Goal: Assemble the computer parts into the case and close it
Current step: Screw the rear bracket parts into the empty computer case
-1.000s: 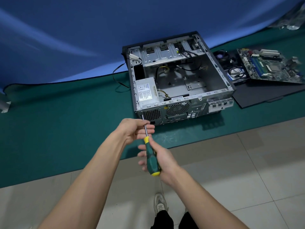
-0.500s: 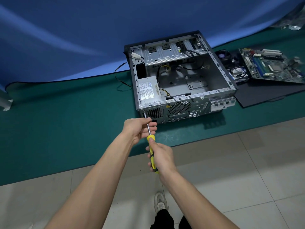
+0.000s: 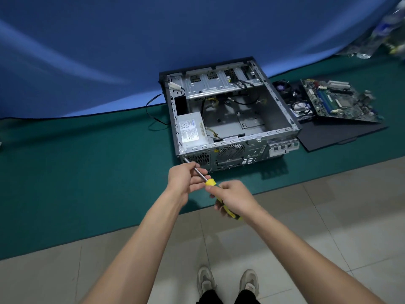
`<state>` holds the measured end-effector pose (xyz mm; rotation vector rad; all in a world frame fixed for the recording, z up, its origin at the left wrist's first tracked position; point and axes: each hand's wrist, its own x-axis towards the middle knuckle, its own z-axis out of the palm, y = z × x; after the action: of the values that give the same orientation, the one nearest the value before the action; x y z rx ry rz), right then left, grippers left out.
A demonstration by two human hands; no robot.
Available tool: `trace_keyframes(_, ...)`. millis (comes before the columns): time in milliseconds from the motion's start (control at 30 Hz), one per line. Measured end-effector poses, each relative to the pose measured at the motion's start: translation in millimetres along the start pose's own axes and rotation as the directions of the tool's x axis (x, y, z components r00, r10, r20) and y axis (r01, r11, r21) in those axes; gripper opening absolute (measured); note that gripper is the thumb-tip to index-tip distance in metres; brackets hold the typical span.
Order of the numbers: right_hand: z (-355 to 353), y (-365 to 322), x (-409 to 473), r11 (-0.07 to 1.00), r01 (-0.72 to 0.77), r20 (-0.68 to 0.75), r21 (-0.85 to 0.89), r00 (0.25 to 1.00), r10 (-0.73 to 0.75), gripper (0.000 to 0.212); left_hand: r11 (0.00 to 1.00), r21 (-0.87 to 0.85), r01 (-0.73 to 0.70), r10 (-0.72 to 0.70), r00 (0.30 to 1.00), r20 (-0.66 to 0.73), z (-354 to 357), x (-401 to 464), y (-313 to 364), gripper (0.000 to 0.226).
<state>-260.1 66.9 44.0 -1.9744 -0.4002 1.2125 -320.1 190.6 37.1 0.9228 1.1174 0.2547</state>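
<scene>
Screwdriver [image 3: 200, 173] tip at the case's [image 3: 282, 119] near left corner.
Right hand [image 3: 235, 197] grips the handle, left hand [image 3: 184, 178] pinches the shaft; bare green mat [image 3: 87, 172] left of the case.

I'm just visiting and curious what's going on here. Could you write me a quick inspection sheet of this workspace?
Surface: green mat over a tiled floor.
Job's things: open computer case with the power supply inside; motherboard lying outside, to the case's right, beside a fan and a black side panel.
Clutter: blurred items at far right, cannot identify.
Hands: right hand grips the screwdriver handle; left hand pinches its shaft, tip at the case's rear corner.
Cables: black cable trailing left of the case; loose wires inside it.
Surroundings: blue backdrop; the person's shoes.
</scene>
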Motion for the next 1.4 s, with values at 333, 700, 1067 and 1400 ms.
trace_keyframes(333,-109.6,-58.4,23.9,0.692,0.044,-0.286,-0.721,0.89,-0.355,0.053,0.946,0.104,-0.307,0.295,0.949,0.112,95.9,-1.5,65.4,0.021)
trace_keyframes(700,-281.4,-63.3,162.3,0.866,0.084,-0.345,-0.492,0.895,-0.283,0.038,0.821,0.413,-0.395,0.363,0.918,0.156,240.5,104.3,98.0,0.036)
trace_keyframes(1067,-341.1,-33.8,273.2,0.967,0.03,-0.213,-0.252,0.973,-0.085,0.042,0.451,0.858,-0.245,0.505,0.863,-0.02,297.1,208.9,123.5,0.035)
trace_keyframes(1400,-303.1,-34.8,328.9,0.951,-0.095,-0.194,-0.295,0.98,0.038,0.018,0.347,0.928,-0.133,0.506,0.86,-0.066,302.6,225.9,129.3,0.045)
